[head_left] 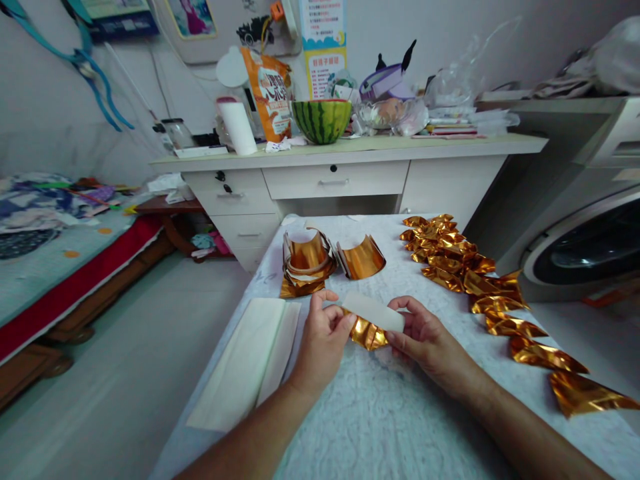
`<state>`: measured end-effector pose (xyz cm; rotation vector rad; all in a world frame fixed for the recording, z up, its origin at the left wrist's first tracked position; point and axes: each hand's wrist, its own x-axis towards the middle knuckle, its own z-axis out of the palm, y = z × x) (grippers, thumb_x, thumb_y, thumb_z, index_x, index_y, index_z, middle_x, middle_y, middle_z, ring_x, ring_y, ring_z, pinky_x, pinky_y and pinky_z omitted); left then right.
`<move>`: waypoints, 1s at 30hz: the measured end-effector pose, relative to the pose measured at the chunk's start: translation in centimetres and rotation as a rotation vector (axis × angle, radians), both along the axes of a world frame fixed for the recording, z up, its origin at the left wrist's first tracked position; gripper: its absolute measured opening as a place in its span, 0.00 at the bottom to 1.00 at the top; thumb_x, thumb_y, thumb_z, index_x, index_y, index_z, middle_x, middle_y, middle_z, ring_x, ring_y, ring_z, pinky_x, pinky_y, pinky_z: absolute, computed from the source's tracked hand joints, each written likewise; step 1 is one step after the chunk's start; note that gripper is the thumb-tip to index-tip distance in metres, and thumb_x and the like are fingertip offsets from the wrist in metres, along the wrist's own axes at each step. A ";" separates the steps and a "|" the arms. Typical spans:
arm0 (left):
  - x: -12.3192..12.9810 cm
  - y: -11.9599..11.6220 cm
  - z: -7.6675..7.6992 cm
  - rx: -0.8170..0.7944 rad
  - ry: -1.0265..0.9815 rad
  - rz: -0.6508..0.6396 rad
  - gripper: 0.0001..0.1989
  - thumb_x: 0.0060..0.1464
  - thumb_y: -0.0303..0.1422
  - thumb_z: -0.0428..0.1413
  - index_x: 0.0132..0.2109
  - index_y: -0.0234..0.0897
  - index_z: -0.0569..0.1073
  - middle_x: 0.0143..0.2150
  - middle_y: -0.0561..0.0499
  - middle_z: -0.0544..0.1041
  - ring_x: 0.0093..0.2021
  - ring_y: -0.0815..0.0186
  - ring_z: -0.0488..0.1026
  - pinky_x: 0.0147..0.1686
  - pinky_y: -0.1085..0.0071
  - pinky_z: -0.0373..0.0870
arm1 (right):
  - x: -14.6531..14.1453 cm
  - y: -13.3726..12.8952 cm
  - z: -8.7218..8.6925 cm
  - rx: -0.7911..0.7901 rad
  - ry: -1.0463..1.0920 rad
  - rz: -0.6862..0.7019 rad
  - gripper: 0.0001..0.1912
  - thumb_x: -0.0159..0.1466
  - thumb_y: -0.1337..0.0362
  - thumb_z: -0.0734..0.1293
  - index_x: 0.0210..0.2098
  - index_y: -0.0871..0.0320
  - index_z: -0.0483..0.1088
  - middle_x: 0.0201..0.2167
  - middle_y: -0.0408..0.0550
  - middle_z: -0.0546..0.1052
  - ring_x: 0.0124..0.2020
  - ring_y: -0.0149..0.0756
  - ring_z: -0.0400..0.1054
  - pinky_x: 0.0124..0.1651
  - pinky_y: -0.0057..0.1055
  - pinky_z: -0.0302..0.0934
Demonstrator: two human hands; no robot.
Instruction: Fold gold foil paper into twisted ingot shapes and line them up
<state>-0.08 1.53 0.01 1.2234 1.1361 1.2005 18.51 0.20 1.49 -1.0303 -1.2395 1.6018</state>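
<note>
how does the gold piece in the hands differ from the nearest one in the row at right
The held piece is between the left hand and right hand; the nearest row piece lies untouched on the table. The held piece shows a pale panel; the nearest row piece shows only gold. Both are shiny and creased.

Your head-worn camera looks forward and down — your bare left hand (pixel 323 343) and bare right hand (pixel 427 339) close below, the pale-blue, cloth-covered table (pixel 370 413) beneath, the white, drawered desk (pixel 300 179) farther off.

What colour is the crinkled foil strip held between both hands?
The crinkled foil strip is shiny gold, seen in the head view.
</note>
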 end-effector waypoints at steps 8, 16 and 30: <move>0.0 -0.5 0.4 0.030 0.130 -0.034 0.03 0.58 0.32 0.51 0.39 0.38 0.66 0.32 0.54 0.71 0.30 0.71 0.68 0.29 0.76 0.65 | -0.1 -0.3 -0.6 0.018 -0.033 0.008 0.23 0.59 0.53 0.72 0.43 0.53 0.57 0.29 0.38 0.73 0.23 0.25 0.64 0.23 0.21 0.55; 0.3 -1.0 1.0 -0.135 0.039 -0.143 0.20 0.51 0.32 0.58 0.52 0.37 0.66 0.38 0.49 0.75 0.32 0.66 0.73 0.27 0.74 0.70 | -0.3 -0.4 -0.4 0.014 -0.024 -0.001 0.25 0.59 0.53 0.72 0.46 0.51 0.55 0.27 0.37 0.74 0.22 0.25 0.64 0.22 0.20 0.53; -0.4 -0.3 0.6 -0.090 0.001 -0.221 0.23 0.50 0.27 0.55 0.54 0.38 0.64 0.43 0.50 0.72 0.38 0.67 0.70 0.36 0.73 0.67 | 1.3 -0.1 -1.0 0.361 -0.373 0.018 0.12 0.67 0.68 0.57 0.48 0.51 0.62 0.34 0.42 0.72 0.35 0.33 0.67 0.38 0.30 0.62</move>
